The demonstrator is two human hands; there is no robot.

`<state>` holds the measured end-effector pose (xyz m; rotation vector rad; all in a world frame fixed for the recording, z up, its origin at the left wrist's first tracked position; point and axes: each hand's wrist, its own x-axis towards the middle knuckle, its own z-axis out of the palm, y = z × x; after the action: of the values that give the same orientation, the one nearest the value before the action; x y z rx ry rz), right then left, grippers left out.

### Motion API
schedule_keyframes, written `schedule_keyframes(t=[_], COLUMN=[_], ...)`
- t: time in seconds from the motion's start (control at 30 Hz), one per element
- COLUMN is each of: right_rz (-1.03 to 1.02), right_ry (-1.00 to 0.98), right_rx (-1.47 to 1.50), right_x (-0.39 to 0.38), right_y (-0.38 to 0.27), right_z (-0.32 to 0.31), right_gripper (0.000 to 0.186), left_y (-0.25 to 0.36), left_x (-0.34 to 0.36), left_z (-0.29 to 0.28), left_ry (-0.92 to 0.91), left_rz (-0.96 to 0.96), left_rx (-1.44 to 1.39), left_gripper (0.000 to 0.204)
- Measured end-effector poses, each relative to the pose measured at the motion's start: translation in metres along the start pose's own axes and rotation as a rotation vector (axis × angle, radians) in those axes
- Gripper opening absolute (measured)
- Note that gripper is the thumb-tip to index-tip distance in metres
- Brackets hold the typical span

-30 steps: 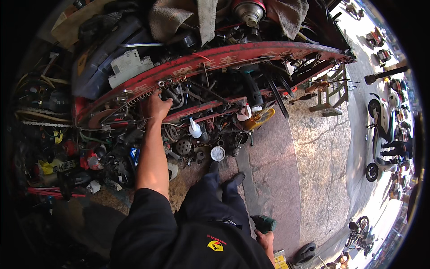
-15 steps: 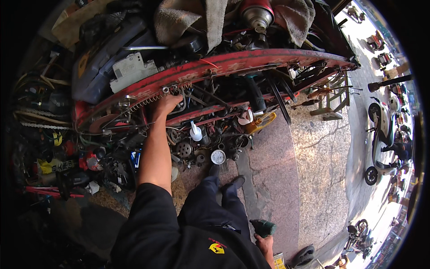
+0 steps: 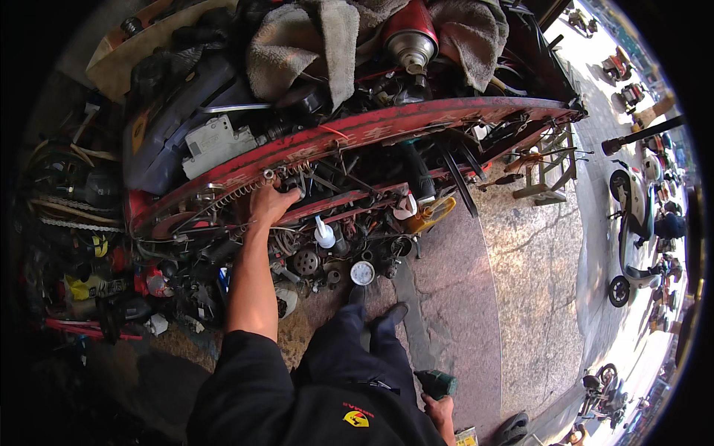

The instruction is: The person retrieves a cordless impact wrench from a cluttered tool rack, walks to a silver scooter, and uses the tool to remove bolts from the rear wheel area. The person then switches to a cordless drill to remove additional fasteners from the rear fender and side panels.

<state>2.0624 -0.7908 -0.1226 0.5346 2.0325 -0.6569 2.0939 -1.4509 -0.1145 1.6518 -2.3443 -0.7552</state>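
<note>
Two hands: left (image 3: 272, 204) amid tools (image 3: 325, 183), right (image 3: 440, 409) clasping drill (image 3: 436, 383).

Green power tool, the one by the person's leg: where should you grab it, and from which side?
Probably the part of the green power tool next to the right hand, coming from the lower edge of the picture. Its bulky body lies beyond the hand and its dark front end points left, away from the palm. The gripped part itself is hidden.

A roadside motorcycle workshop is seen here — metal parts (image 3: 306, 262) heaped by a red tool rack (image 3: 416, 114) — a scooter (image 3: 633, 213) parked outside.
</note>
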Motion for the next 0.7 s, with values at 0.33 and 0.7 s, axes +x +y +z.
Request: schedule_keyframes(t=[0.33, 0.7], right_rz=[0.004, -0.061], right_ry=[0.000, 0.002], right_rx=[0.054, 0.024], right_x=[0.001, -0.003], right_y=[0.000, -0.022], right_z=[-0.004, -0.003], right_gripper=[0.032, 0.031], left_y=[-0.025, 0.007], left_x=[0.002, -0.022], left_z=[0.022, -0.014], left_ry=[0.383, 0.085], left_rz=[0.100, -0.256], left_rx=[0.050, 0.139], left_gripper=[0.036, 0.041])
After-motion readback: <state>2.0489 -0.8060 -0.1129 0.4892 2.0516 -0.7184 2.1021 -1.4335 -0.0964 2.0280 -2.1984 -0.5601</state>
